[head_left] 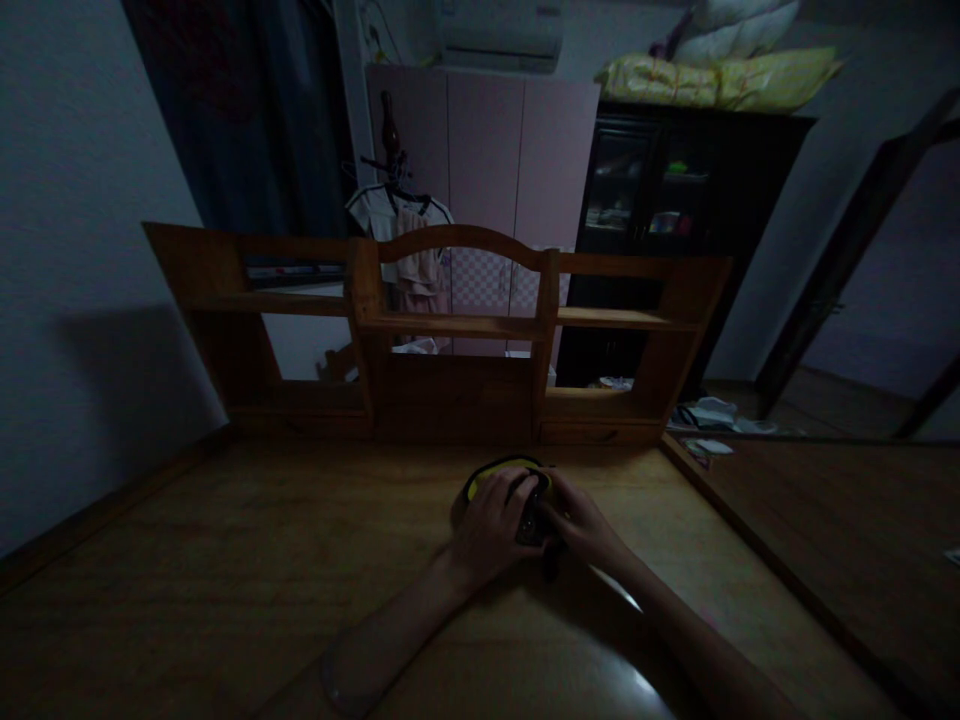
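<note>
A small yellow and black object point(501, 468) lies on the wooden desk point(247, 560) in front of the shelf unit. Its shape is hard to make out in the dim light. My left hand point(491, 525) lies over its left side with the fingers curled onto it. My right hand point(581, 520) comes in from the right, its fingers closed on a dark part of the same object point(532, 525) between the two hands. Both forearms reach in from the bottom of the view.
A wooden shelf unit point(450, 330) stands along the desk's back edge. Behind it are a pink wardrobe point(487, 160), hanging clothes point(409, 250) and a dark cabinet point(675, 200) with bedding on top. Papers point(712, 415) lie on the floor at right.
</note>
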